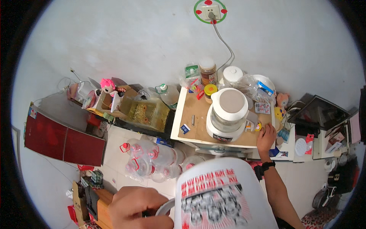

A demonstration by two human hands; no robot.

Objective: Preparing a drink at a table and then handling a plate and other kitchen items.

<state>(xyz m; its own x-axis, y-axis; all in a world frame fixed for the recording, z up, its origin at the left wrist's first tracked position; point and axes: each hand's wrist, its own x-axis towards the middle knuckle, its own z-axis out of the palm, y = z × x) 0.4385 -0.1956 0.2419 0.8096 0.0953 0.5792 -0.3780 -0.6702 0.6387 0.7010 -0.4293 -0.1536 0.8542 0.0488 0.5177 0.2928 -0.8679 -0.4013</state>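
Note:
Close in front of me, my left hand (135, 206) is closed round the handle of a large white mug (221, 192) with red print and a black-and-grey picture. The mug hides part of the floor and the front of the cabinet. My right hand (267, 136), with a black band on its wrist, rests on the right part of the white cabinet (176, 128). Its fingers reach forward, beside a small yellow round item (258, 126), and hold nothing that I can see. Left of it stands a white electric kettle (227, 114) with a clear glass body.
Jars (207, 72), a white lidded pot (232, 74), plastic bags and a pill blister pack (262, 108) crowd the cabinet's back. Empty plastic bottles (152, 158) cover the floor at left. A grey cord (228, 47) runs down from the wall socket (211, 12). A dark monitor (318, 112) stands at right.

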